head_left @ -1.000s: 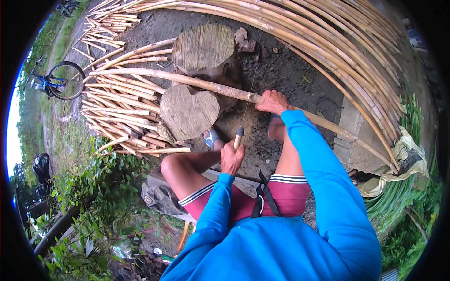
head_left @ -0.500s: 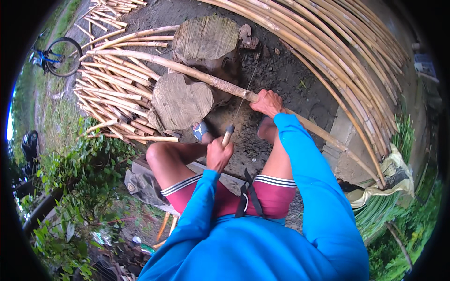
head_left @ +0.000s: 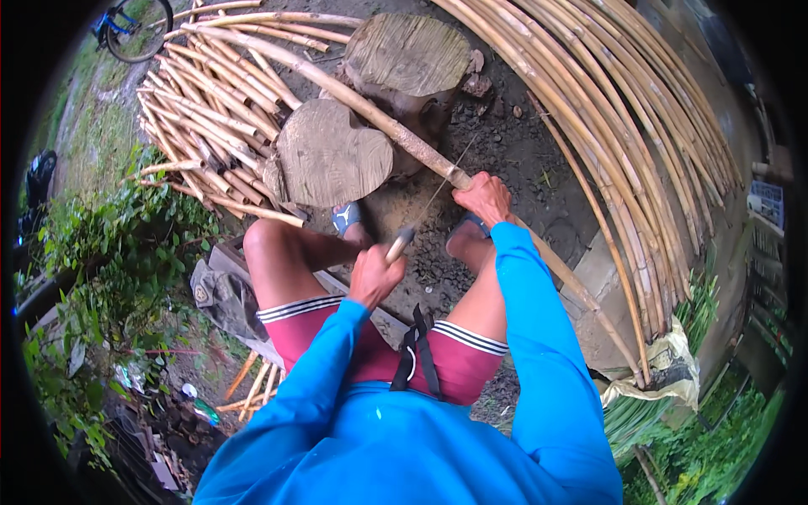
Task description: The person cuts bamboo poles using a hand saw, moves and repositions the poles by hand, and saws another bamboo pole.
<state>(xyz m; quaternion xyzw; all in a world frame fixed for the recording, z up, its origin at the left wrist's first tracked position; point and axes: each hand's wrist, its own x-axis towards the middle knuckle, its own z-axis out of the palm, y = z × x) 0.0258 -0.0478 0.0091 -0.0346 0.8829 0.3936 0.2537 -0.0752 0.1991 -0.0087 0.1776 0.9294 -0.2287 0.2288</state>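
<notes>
My left hand [head_left: 376,276] is closed around the pale handle of a long thin-bladed hand tool [head_left: 400,244]. Its blade is seen nearly edge-on, so I cannot tell whether it is a saw or a knife. The blade crosses a long bamboo pole [head_left: 387,124] just left of my right hand [head_left: 486,199], which is wrapped over that pole. The pole slants from the stacked canes at upper left, past two wooden stumps, to the lower right beyond my right forearm. A near stump [head_left: 332,156] and a far stump [head_left: 408,55] stand beside it.
Cut bamboo pieces [head_left: 219,109] lie heaped at left. Long bamboo poles [head_left: 606,109] fan across the right, ending near a pale sack [head_left: 665,370]. A patterned cap or cloth [head_left: 223,295] lies beside my left thigh. A bicycle wheel [head_left: 139,29] shows at upper left.
The whole view has shifted and turned slightly. My left hand still holds the tool, its blade still across the pole; my right hand keeps its grip on the bamboo.
</notes>
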